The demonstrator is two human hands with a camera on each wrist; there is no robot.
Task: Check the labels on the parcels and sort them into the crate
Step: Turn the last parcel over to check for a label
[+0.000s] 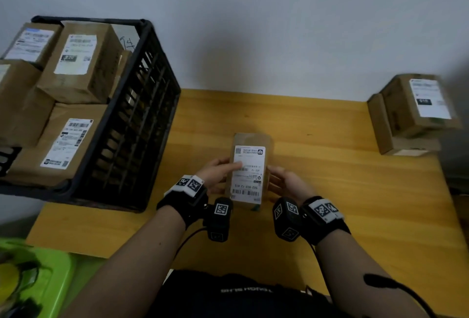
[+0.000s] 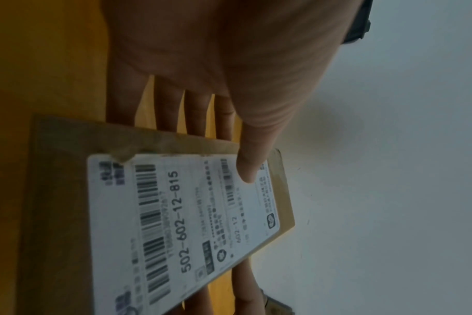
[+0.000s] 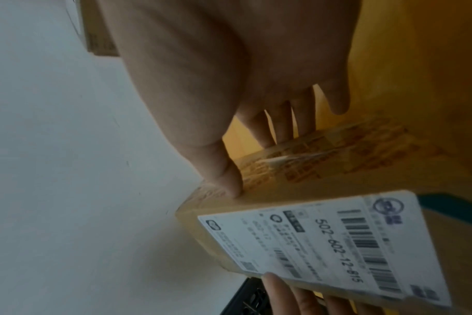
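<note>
A small brown cardboard parcel (image 1: 251,142) with a white label (image 1: 247,174) reading 502-602-12-815 is held over the middle of the wooden table, label up. My left hand (image 1: 219,170) grips its left side, thumb (image 2: 247,168) pressed on the label (image 2: 181,230), fingers (image 2: 170,106) underneath. My right hand (image 1: 285,178) grips the right side, thumb (image 3: 226,177) on the parcel's (image 3: 324,157) edge, fingers (image 3: 280,119) below it. The black crate (image 1: 142,120) at the left holds several labelled parcels (image 1: 78,64).
Two more cardboard parcels (image 1: 416,112) are stacked at the right edge of the wooden table (image 1: 330,165), against the white wall. A green plastic stool (image 1: 38,274) stands at the lower left, below the crate.
</note>
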